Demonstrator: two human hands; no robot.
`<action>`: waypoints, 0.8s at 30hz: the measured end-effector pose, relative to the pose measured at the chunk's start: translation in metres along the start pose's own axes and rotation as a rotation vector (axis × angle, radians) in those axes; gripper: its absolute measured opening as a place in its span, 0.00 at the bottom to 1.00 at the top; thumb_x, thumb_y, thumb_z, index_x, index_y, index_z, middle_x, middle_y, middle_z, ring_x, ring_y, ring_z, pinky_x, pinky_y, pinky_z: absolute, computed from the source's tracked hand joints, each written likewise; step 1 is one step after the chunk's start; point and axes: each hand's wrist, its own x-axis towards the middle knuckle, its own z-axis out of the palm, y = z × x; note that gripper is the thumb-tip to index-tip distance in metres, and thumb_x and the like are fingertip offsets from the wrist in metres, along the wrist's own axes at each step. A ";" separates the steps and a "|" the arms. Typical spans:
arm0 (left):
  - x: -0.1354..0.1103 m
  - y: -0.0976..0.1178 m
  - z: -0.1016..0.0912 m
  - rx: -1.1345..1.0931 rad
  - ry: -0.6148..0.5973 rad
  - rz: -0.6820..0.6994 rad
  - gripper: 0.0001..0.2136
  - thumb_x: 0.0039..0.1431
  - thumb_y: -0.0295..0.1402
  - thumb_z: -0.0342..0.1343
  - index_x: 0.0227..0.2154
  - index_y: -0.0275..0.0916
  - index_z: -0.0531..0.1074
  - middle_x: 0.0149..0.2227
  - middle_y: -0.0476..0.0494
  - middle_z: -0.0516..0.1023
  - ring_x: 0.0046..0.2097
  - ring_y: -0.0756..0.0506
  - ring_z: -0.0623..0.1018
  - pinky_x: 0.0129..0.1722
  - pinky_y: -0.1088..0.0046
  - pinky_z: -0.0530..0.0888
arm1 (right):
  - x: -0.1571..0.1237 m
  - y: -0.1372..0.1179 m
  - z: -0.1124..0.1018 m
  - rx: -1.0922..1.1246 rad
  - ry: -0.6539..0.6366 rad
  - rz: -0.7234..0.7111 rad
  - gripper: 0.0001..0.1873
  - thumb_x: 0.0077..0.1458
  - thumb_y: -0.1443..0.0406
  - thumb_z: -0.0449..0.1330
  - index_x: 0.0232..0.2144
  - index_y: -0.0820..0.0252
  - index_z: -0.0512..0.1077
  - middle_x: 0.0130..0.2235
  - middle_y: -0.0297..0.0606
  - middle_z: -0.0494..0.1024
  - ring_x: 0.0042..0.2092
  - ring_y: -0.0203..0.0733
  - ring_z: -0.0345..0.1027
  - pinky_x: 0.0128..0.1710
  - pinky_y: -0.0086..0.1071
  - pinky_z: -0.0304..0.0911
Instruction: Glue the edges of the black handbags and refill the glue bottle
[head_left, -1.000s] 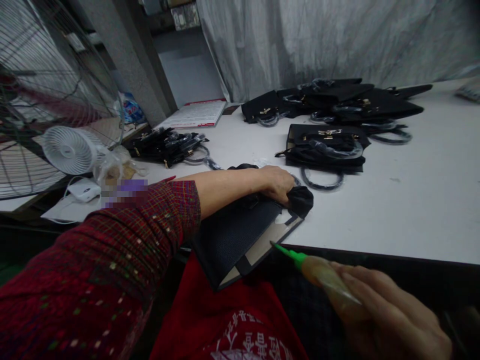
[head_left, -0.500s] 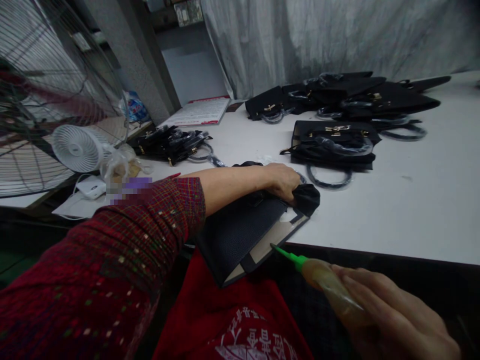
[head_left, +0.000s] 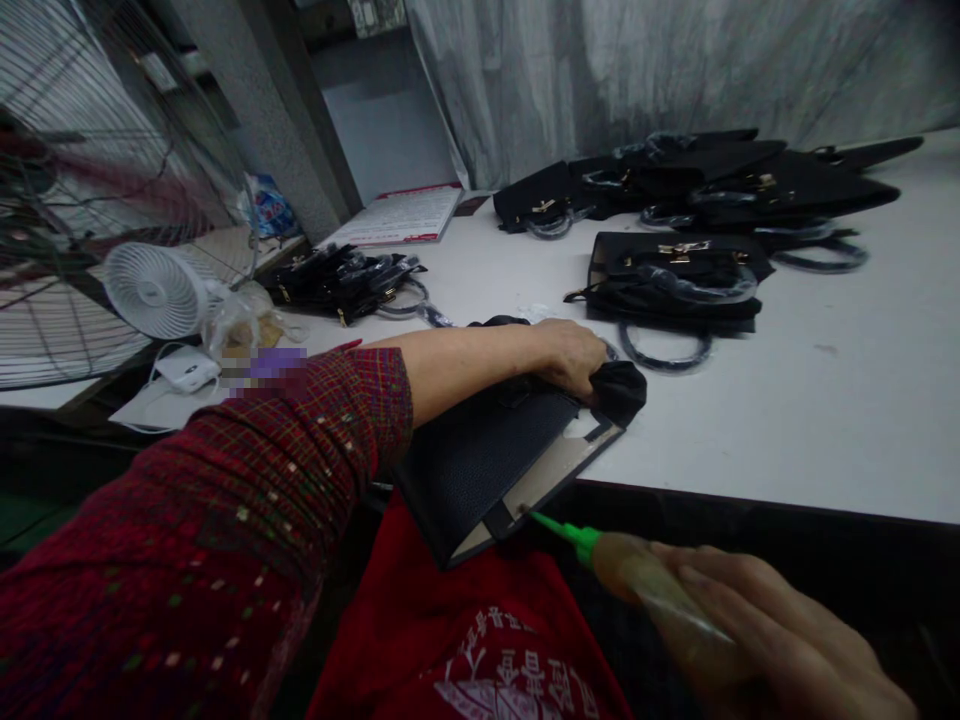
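A black handbag [head_left: 487,460] lies tilted over the table's front edge and my lap, its beige inner side strip facing right. My left hand [head_left: 574,358] is closed on the bag's upper part beside bunched black cloth [head_left: 621,393]; its fingertips are hidden. In my right hand [head_left: 780,620] is a glue bottle [head_left: 660,590] of clear plastic with amber contents and a green nozzle. The nozzle's tip is at the beige strip near the bag's lower edge, where a small dark spot shows. Whether it touches, I cannot tell.
On the white table [head_left: 825,430] a finished-looking black handbag [head_left: 675,280] lies beyond my left hand. Several more black bags [head_left: 712,185] are heaped behind it. At left are small black bags [head_left: 345,280], a white fan [head_left: 154,290] and a large wire-caged fan [head_left: 90,180].
My right hand has moved the glue bottle's nozzle slightly left and down along the beige strip. My left hand keeps its hold on the handbag. The view has shifted a little.
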 end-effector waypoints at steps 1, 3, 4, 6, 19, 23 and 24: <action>0.000 0.000 0.000 -0.004 0.000 0.002 0.24 0.51 0.49 0.62 0.45 0.37 0.82 0.42 0.34 0.83 0.44 0.36 0.79 0.41 0.62 0.72 | 0.000 0.000 0.000 0.003 -0.003 -0.014 0.09 0.63 0.64 0.61 0.46 0.55 0.75 0.39 0.40 0.82 0.37 0.41 0.80 0.33 0.26 0.75; 0.001 -0.001 0.001 0.003 -0.002 0.010 0.24 0.51 0.50 0.61 0.45 0.37 0.82 0.42 0.34 0.83 0.43 0.36 0.79 0.40 0.62 0.72 | -0.001 0.001 0.001 0.004 -0.049 -0.054 0.10 0.63 0.65 0.60 0.47 0.56 0.74 0.40 0.41 0.82 0.38 0.42 0.80 0.34 0.27 0.76; 0.001 -0.001 0.001 0.009 -0.002 0.015 0.24 0.52 0.50 0.60 0.45 0.38 0.82 0.42 0.34 0.83 0.43 0.36 0.79 0.40 0.62 0.72 | -0.001 0.001 0.001 -0.005 -0.069 -0.065 0.10 0.64 0.66 0.58 0.48 0.57 0.74 0.41 0.42 0.82 0.39 0.43 0.80 0.36 0.28 0.76; 0.002 -0.001 0.001 0.023 0.001 0.015 0.24 0.52 0.50 0.60 0.45 0.38 0.81 0.42 0.34 0.83 0.43 0.36 0.80 0.38 0.63 0.72 | -0.003 0.002 0.001 -0.011 -0.107 -0.075 0.12 0.64 0.67 0.57 0.49 0.60 0.73 0.44 0.46 0.81 0.43 0.44 0.80 0.40 0.30 0.77; -0.004 0.001 -0.002 0.018 -0.003 0.006 0.22 0.53 0.48 0.60 0.43 0.37 0.82 0.43 0.34 0.83 0.43 0.36 0.79 0.38 0.63 0.72 | 0.015 -0.012 0.010 0.104 -0.066 -0.017 0.09 0.62 0.69 0.59 0.45 0.61 0.74 0.35 0.41 0.82 0.31 0.37 0.78 0.25 0.21 0.71; -0.005 0.002 -0.002 0.022 0.007 0.011 0.22 0.54 0.47 0.59 0.44 0.37 0.81 0.43 0.33 0.83 0.43 0.36 0.79 0.38 0.63 0.72 | 0.018 -0.014 0.009 0.059 -0.075 0.066 0.07 0.62 0.65 0.60 0.41 0.60 0.77 0.33 0.40 0.82 0.25 0.38 0.76 0.20 0.24 0.68; -0.005 0.002 -0.002 0.019 0.010 0.011 0.22 0.53 0.47 0.59 0.44 0.36 0.81 0.43 0.33 0.83 0.43 0.37 0.79 0.38 0.63 0.72 | 0.016 -0.014 0.009 0.058 -0.100 0.093 0.07 0.61 0.64 0.61 0.40 0.59 0.77 0.32 0.40 0.81 0.24 0.38 0.75 0.19 0.24 0.67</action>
